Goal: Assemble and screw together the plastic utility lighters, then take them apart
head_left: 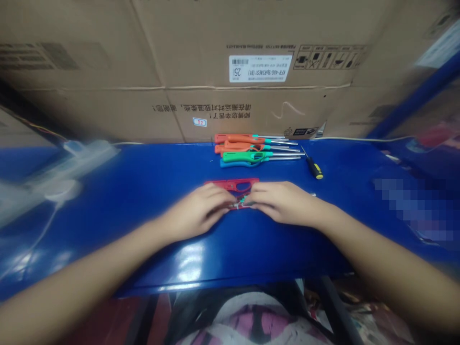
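Note:
Between my two hands lies an opened red lighter casing [236,208], with small green and metal inner parts [243,199] showing in it. My left hand [201,211] pinches its left end, fingers bent and pressed together. At the right end, my right hand [283,202] has its fingertips closed on the casing by the green part and hides much of it. Just behind my fingers rests the other red casing half [233,184], its trigger loop to the right. What exactly each fingertip grips is partly hidden.
Several long-nosed lighters [247,155], orange, green and blue, lie at the back by a cardboard box [143,115]. Right of them is a black and yellow screwdriver [315,170]. A white power strip [86,160] with a plug and cord is at the left of the blue table [151,177].

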